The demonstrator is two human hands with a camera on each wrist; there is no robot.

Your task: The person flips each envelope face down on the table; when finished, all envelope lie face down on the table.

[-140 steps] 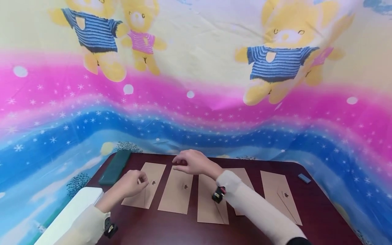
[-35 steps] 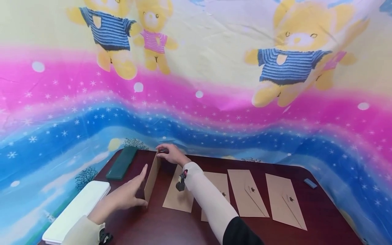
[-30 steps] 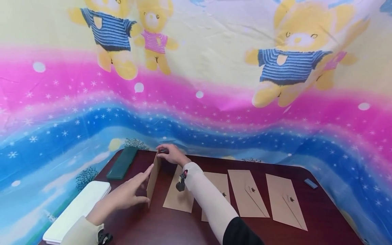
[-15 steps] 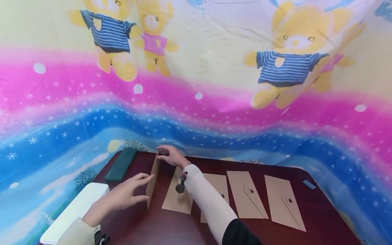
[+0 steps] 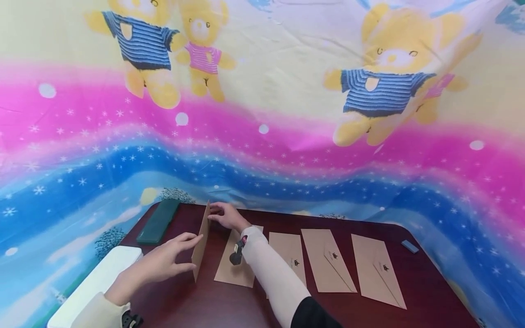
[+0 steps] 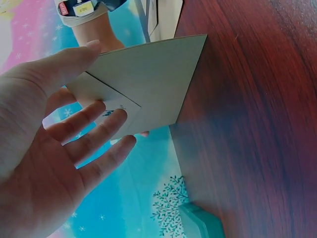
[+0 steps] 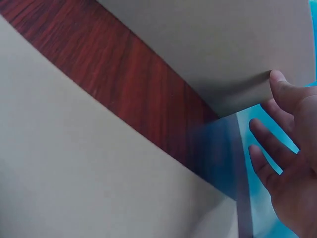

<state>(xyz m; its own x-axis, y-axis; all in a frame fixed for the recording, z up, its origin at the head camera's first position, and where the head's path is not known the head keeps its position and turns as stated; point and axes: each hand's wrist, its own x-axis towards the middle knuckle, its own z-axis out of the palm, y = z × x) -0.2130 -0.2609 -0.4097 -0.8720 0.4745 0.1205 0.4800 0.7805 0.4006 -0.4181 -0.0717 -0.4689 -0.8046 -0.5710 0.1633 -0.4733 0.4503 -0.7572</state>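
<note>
Presently, two bare hands at one upright envelope (image 5: 200,249), set on edge at the left part of the desk (image 5: 246,310). Envelope count: five brown in all, one upright, four lying flat in a row to its right.

Right hand (image 5: 229,216): pinches the far end of the upright envelope, thumb on the right face; remaining fingers loosely bent and spread.

Left hand (image 5: 165,260): wide, thumb apart from the spread fingers, at the flap side of the same envelope; no grip seen. Whether every fingertip touches: cannot tell. Whether the lower edge meets the desk: cannot tell.

Flat envelopes, left to right: first envelope (image 5: 229,269), partly under the right forearm; second envelope (image 5: 289,248), partly covered by the sleeve, one crown mark; third envelope (image 5: 328,269) and fourth envelope (image 5: 377,278), each with one crown mark and a slanting flap line.

Other items, one each: green case (image 5: 157,223) at the far left, white case (image 5: 96,284) by the left forearm, small blue block (image 5: 410,246) at the far right.
</note>
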